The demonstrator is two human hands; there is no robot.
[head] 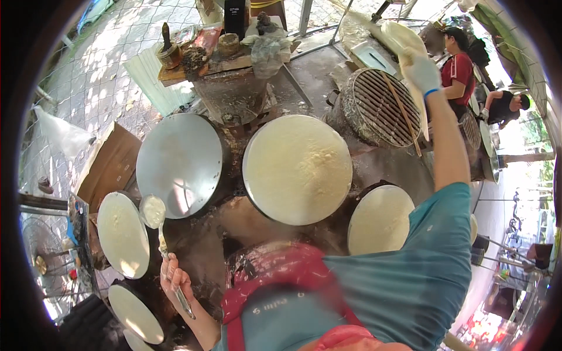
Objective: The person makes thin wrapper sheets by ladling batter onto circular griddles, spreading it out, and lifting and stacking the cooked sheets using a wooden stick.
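My left hand (176, 278) grips the handle of a metal ladle (153, 211), whose bowl holds pale batter. That bowl is held between a bare round griddle plate (178, 164) and a smaller plate covered by a pale batter round (124, 234). My right hand (421, 72), in a white glove, reaches far out to the right. It holds a thin pale sheet (401, 37), blurred and partly hidden by the hand and arm. Below it sits a drum topped with a slatted rack (382, 107). Directly before me, a large pale round (297, 170) covers another griddle, with a rougher patch on its right.
A wooden stick (401, 114) lies across the rack. More batter-covered griddles stand at right (380, 219) and lower left (136, 313). A brush in a jar (169, 55) and a phone (235, 17) stand at the back. Two people (459, 72) are at right.
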